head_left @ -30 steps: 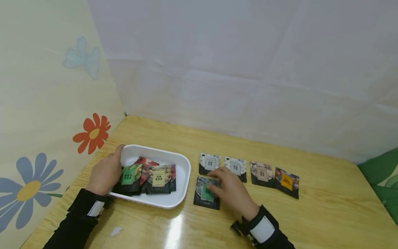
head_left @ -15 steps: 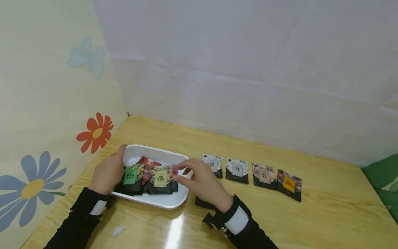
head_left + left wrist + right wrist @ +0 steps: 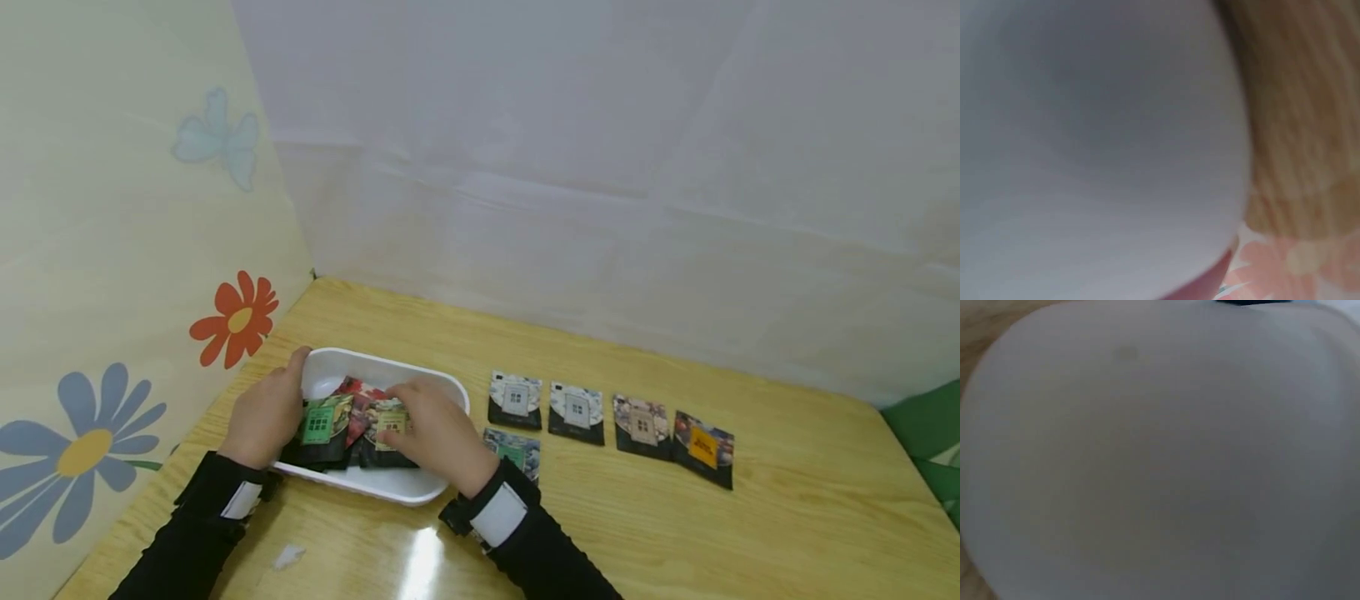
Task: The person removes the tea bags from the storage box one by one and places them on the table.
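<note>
Packets [image 3: 318, 427], squarish, in smooth tray [image 3: 397, 483]

White, round-cornered plastic tray [image 3: 390, 372] and green-labelled flat black sachet [image 3: 318, 427], lower left of centre; orange-labelled flat black sachet [image 3: 702, 450], lower right.

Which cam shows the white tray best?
Head. It catches most of the white tray, rim and inside, despite the left hand and right hand. Of it, each wrist view shows only a blurred pale close-up, likely its surface.

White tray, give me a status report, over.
Left hand grips left end of white tray. Right hand at yellow-label packet inside, grip unclear. No obstruction visible.
</note>
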### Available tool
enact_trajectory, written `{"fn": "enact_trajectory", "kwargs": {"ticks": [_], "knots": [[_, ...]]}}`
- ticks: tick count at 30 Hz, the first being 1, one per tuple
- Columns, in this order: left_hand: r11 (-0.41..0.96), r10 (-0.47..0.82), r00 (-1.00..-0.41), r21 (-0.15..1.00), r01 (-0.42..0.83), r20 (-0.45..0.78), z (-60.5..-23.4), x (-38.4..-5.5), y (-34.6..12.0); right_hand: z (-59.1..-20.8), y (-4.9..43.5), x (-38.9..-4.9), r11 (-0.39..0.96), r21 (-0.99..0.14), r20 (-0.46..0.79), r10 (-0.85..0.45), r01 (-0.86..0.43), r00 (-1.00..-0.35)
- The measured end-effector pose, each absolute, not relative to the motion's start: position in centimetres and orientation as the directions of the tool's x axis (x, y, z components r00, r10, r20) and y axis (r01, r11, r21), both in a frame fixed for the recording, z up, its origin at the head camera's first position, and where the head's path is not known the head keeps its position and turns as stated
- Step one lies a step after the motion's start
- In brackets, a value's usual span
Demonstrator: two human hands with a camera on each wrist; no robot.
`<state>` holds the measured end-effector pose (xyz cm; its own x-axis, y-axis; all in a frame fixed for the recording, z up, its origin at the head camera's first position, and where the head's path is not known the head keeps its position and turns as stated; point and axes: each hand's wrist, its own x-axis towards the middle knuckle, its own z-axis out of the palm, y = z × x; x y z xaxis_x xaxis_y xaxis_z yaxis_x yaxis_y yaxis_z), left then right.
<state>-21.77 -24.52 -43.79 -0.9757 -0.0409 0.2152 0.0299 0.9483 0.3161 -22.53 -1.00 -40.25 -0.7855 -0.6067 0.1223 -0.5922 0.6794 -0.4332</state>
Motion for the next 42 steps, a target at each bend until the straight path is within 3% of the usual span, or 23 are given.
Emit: {"fn": "enact_trajectory", "kwargs": {"ticks": [8, 12, 22, 30, 37, 42], "knots": [[0.947, -0.036, -0.976, 0.318, 0.035, 0.216, -43.6, -21.7, -24.4, -41.8, -1.4, -22.4, 0.79, -0.104, 0.024, -0.605, -0.604, -0.796], [0.945, -0.036, -0.977, 0.324, 0.036, 0.211, -43.5, -21.7, -24.4, -42.0, -1.5, -22.3, 0.793, -0.065, 0.022, -0.605, -0.605, -0.796], [0.943, -0.036, -0.975, 0.33, 0.039, 0.218, -43.5, -21.6, -24.4, -41.8, -1.2, -22.3, 0.759, -0.21, 0.116, -0.607, -0.616, -0.787], [0.944, -0.038, -0.976, 0.329, 0.035, 0.213, -43.5, -21.6, -24.4, -41.1, -0.9, -22.1, 0.715, -0.292, 0.077, -0.644, -0.635, -0.761], [0.943, -0.03, -0.975, 0.33, 0.045, 0.219, -43.6, -21.6, -24.5, -39.5, 0.0, -21.8, 0.683, -0.465, 0.056, -0.612, -0.563, -0.789], [0.942, -0.033, -0.975, 0.333, 0.044, 0.222, -43.7, -21.6, -24.5, -38.1, 1.4, -21.5, 0.581, -0.621, 0.102, -0.606, -0.526, -0.789]]}}
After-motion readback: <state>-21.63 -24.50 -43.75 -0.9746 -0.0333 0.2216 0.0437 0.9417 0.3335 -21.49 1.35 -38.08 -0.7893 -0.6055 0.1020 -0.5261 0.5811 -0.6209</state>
